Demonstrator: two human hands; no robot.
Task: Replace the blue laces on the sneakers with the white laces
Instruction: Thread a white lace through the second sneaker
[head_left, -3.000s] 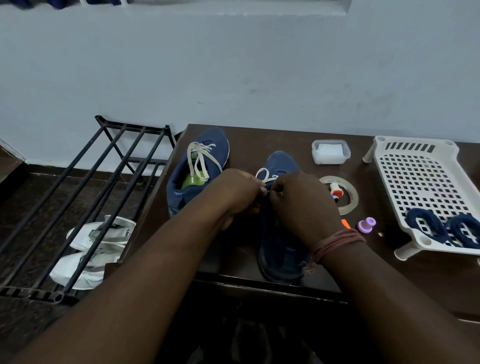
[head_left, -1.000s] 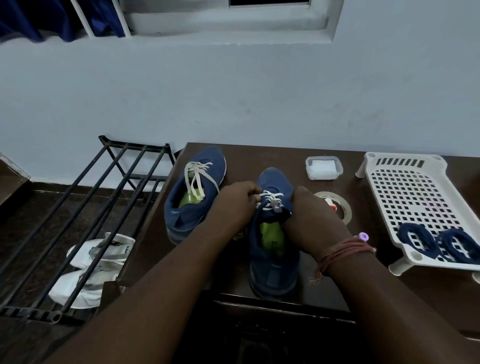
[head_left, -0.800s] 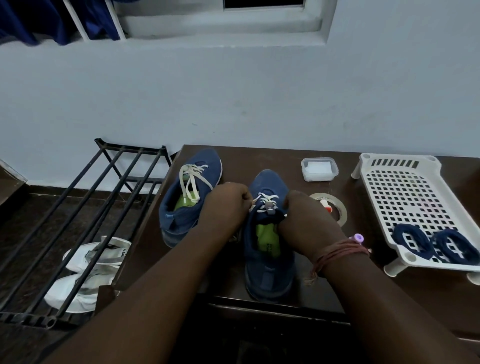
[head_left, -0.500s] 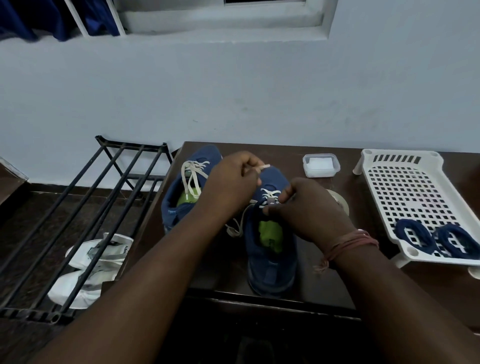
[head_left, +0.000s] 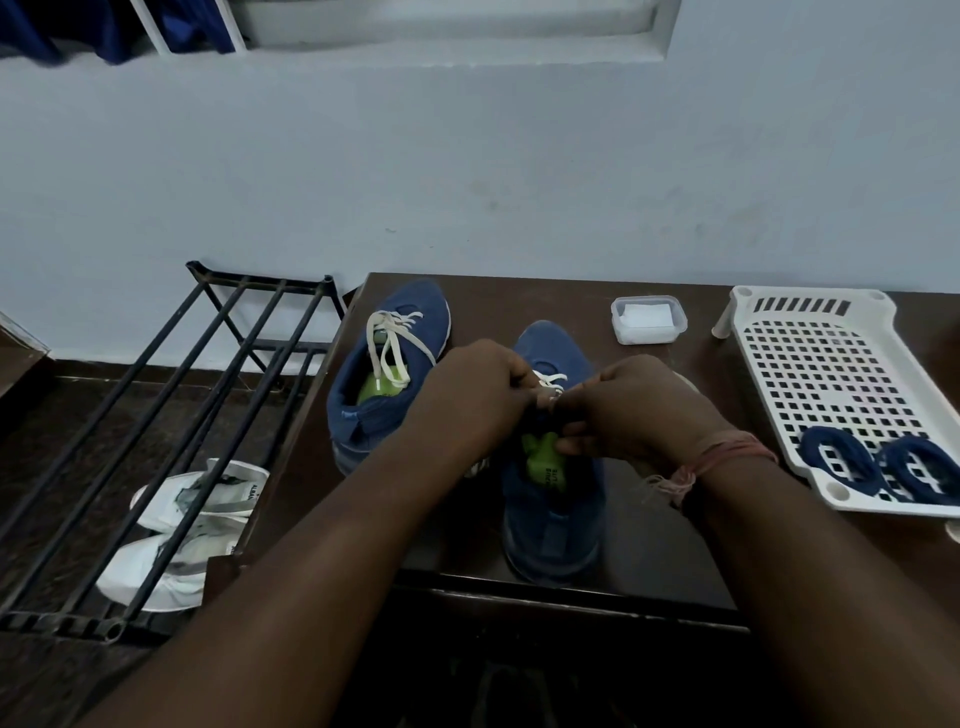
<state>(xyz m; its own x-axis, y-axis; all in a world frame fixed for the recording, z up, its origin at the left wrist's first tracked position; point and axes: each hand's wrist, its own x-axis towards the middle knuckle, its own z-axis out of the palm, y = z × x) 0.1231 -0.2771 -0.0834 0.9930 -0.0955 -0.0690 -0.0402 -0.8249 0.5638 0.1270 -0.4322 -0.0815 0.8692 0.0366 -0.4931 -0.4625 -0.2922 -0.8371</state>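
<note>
Hands meet over the nearer of two blue sneakers on the dark brown surface (head_left: 675, 551). The left hand (head_left: 470, 395) has its fingers curled, pinching the white lace (head_left: 550, 382) just above the right sneaker (head_left: 553, 519); the right hand (head_left: 631, 410) faces it with fingers curled in a pinch at the same spot — fingertips of the two almost touching. A reddish thread band (head_left: 727, 454) circles the right wrist. Inside this sneaker a green insole (head_left: 543, 462) carries small dark print, too small to read.

The left sneaker (head_left: 387, 374) stands just beside it, toe toward the wall, its own white lace (head_left: 387, 338) threaded through the lower eyelets with loose ends draped into the opening.

To the right, a white perforated tray (head_left: 821, 374) rests on the surface, and two coiled blue laces (head_left: 883, 467) lie side by side at its near end. A small clear lidded box (head_left: 648, 319) with white contents sits toward the wall, between the sneakers and the tray.

Off the left edge stands a black metal rack (head_left: 171, 415); under its bars lie white shoes (head_left: 182, 530) — one shows a short printed word starting "ALBA", the rest unclear.
</note>
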